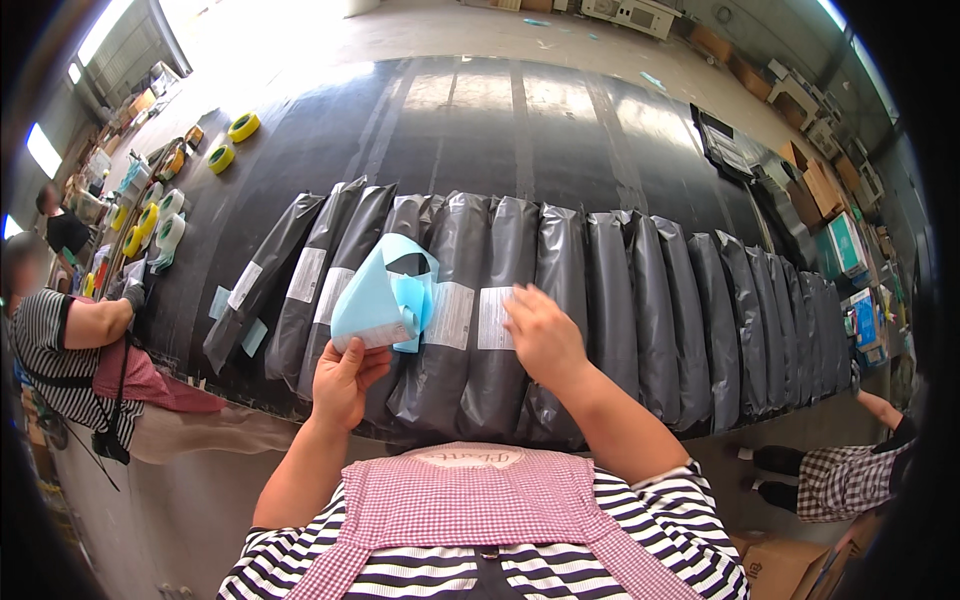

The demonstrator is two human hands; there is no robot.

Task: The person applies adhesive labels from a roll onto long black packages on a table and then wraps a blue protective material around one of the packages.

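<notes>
A curled strip of light-blue label backing paper is pinched between the thumb and fingers of my left hand. Near the thumb, a white printed label lies on the strip's lower edge. My right hand is open, its bent fingertips resting at the right edge of a white label on a long grey plastic package. To the left, another package carries a white label partly behind the blue paper. Further left, several packages are labelled too; those on the right show plain grey sides.
The packages lie side by side on a black table. Rolls of yellow tape sit at the far left. A black tray-like object is at the back right, near cardboard boxes. One co-worker stands left, another right.
</notes>
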